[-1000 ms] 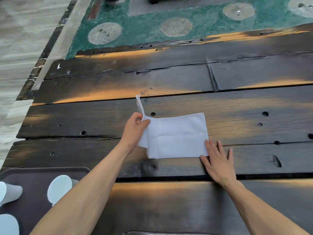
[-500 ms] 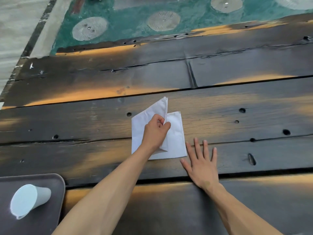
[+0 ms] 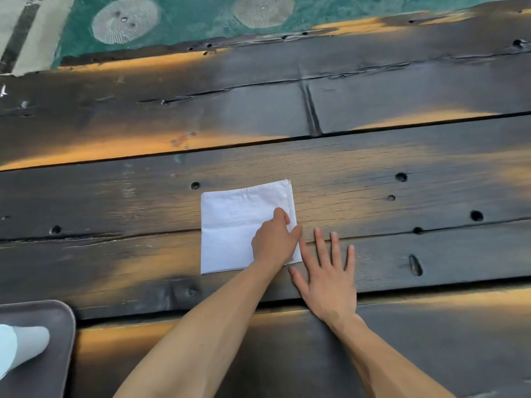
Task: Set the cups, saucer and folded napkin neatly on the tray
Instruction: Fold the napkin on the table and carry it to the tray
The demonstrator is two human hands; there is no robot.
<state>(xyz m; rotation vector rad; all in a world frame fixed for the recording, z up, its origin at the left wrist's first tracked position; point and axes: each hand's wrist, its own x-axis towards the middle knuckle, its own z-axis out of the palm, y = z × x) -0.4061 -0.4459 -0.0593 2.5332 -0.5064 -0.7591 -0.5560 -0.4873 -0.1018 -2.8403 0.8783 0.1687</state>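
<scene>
— Dark, weathered planks [image 3: 373, 196] make up the table, streaked with orange light. What lies nearest?

— At the near left corner sits a dark tray [image 3: 48, 354], and on it a pale cup [image 3: 20, 346] lies on its side, cut off by the frame edge. Both forearms reach in from the bottom.

— And the hands?

— The right hand [image 3: 327, 280] lies flat on the wood with fingers straight and spread, grasping nothing; its forefinger runs just beside the right edge of the napkin [image 3: 230, 225]. The left hand [image 3: 275, 239] rests on the napkin's right part, fingers curled, thumb at the paper's right edge. Whether it pinches the layers or only presses them down, I cannot tell.

— Where is the napkin itself?

— On the table, mid-frame, well apart from the tray. It is white, folded to a near square, with its layered edges showing at the far right corner.

— Beyond that?

— More planks with cracks and small dark holes, then the table's far edge, and past it a green floor [image 3: 186, 18] with pale round patterned discs [image 3: 125, 20].
</scene>
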